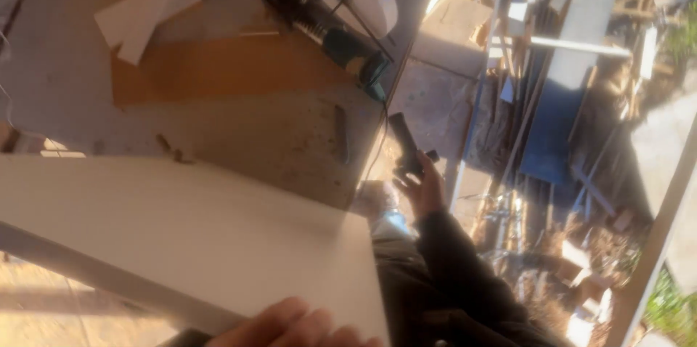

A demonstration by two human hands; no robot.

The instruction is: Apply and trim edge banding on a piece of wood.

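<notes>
The left hand (298, 327) grips the near edge of a white board (181, 223) lying across the worktop (276, 122); the right hand (425, 187) grasps a dark tool (405, 147), perhaps a driver. One-handed, the board could tip off.

Woodworking yard: offcuts (141, 9), stacked timber (552, 100).

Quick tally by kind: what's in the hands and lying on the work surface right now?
Large pale boards: 1, the white board under the left hand
Dark handheld tools: 1, the black tool in the right hand
Pale offcuts: 2, the offcuts at top left
Green power tools: 1, the green machine
Brown sheets: 1, the brown sheet
Total: 6
</notes>
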